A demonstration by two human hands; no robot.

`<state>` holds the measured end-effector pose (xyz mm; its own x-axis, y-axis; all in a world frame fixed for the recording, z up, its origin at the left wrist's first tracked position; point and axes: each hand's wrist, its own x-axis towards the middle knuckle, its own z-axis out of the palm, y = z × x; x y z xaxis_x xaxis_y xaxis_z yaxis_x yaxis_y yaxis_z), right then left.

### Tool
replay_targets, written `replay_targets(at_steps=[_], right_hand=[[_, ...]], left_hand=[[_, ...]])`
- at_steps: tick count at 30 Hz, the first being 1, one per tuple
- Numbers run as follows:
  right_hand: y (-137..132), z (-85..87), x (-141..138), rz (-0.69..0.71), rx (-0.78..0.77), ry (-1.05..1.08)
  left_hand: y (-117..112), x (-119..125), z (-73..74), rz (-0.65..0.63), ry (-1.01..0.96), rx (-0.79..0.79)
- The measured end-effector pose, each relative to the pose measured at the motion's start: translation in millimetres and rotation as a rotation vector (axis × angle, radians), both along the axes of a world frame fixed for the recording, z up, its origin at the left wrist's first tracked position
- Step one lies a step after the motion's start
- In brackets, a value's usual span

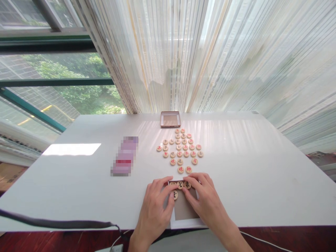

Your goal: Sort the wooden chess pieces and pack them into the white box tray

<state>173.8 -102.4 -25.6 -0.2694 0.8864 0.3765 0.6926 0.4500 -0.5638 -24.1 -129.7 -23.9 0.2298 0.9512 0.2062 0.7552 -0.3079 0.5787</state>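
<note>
A shallow open box (185,222) with a white rim and grey-brown floor lies at the table's near edge, between my hands. Several round wooden Chinese chess pieces line its far wall, among them a black-marked piece (180,185) in the middle. My left hand (156,199) reaches over the box's left side, its thumb and index finger closed around a black-marked piece (175,195) just below that row. On the other side, my right hand (204,192) has its thumb and index finger on another black-marked piece (187,184) in the row. My fingers partly cover the outer pieces.
Beyond the box, several red- and black-marked pieces (179,154) are spread on the white table (241,168). The box lid (170,120) rests open side up at the back. A blurred-out purple item (124,156) lies to the left. A dark strap (65,221) crosses the near left.
</note>
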Motion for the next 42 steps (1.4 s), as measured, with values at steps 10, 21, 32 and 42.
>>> replay_targets(at_steps=[10,21,32,42], right_hand=[[11.7,13.6,25.1,-0.083,0.029,0.031],[127.5,50.6,44.6,0.04,0.015,-0.198],[214.2,48.2,4.4,0.073,-0.066,-0.436],[221.0,44.2,-2.9,0.039,-0.116,-0.527]], left_hand=[[-0.5,-1.6,-3.6,0.012,-0.031,-0.002],[0.0,-4.2,-2.2,0.047,-0.148,0.042],[-3.0,-7.2,-12.1,0.097,-0.285,0.031],[-0.5,-7.2,-10.8,0.079,-0.298,0.032]])
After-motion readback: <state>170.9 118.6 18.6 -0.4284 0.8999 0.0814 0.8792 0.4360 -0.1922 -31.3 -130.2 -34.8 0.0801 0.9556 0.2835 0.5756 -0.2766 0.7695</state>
